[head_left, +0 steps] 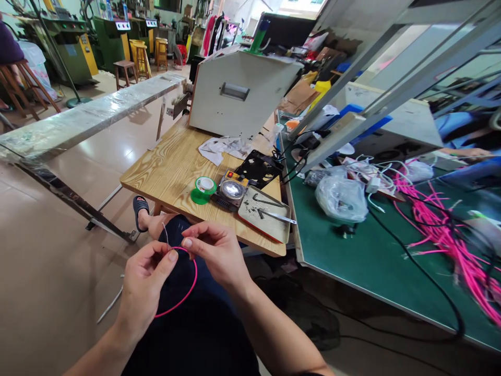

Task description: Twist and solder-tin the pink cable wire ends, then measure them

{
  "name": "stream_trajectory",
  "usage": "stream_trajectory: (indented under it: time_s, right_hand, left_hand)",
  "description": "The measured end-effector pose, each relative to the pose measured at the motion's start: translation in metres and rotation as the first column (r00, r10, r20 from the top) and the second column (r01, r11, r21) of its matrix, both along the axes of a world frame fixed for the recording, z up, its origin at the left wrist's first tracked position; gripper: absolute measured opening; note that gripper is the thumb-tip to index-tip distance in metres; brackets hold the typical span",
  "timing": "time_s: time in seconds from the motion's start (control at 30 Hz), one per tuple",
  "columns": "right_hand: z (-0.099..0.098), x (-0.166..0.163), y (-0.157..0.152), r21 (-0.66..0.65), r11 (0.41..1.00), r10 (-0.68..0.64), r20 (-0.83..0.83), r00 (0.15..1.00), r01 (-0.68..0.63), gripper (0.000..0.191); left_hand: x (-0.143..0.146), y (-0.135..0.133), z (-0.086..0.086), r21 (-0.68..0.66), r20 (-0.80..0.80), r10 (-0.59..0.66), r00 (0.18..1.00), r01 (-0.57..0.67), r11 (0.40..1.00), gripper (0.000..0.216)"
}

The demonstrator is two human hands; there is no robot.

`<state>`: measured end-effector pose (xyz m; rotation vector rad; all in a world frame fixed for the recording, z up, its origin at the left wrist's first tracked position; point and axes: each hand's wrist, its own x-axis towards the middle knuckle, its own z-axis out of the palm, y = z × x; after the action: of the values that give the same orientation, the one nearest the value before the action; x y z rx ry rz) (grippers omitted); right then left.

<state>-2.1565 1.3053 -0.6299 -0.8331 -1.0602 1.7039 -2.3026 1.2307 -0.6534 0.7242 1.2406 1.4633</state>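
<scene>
Above my lap, my left hand [146, 279] is closed, with thumb and forefinger pinching a thin pink cable [192, 286] near its end. The cable curves round in a loop below my fingers, and its other stretch passes behind my left hand. A fine pale wire [165, 233] sticks up from the left fingertips. My right hand [217, 253] is beside it, thumb and forefinger pressed together right at the cable. What lies inside that pinch is too small to tell.
On the wooden table [168, 172] ahead stand a green solder spool [201, 191], a metal tray [262, 222] with hex keys, a black fan frame [258, 168] and a white cloth [223, 149]. Pink cables [450, 230] and a bagged item [340, 196] cover the green bench [352, 277] at right.
</scene>
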Motion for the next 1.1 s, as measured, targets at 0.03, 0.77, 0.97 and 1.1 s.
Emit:
stream_trajectory:
  time_s: [0.03,0.77,0.97,1.1]
  right_hand:
    - [0.0,0.0,0.0,-0.003,1.0,-0.003,-0.007,1.0,0.003,0.025]
    - [-0.003,0.011,0.006,0.027,1.0,0.017,-0.142,0.99,-0.013,0.016]
    - [-0.002,0.013,0.007,0.023,1.0,-0.011,-0.124,0.992,0.014,0.018]
    - [-0.001,0.014,0.005,0.007,1.0,-0.009,-0.108,0.994,0.01,0.018]
  left_hand:
    - [0.0,0.0,0.0,0.001,0.001,0.002,1.0,-0.002,1.0,0.03]
    - [0.001,0.008,0.008,0.054,0.072,0.037,0.997,-0.041,0.998,0.036]
    - [-0.004,0.012,0.008,0.084,0.036,-0.06,0.998,0.057,0.995,0.032]
    - [-0.006,0.011,0.006,0.064,-0.06,-0.151,0.987,0.155,0.986,0.025]
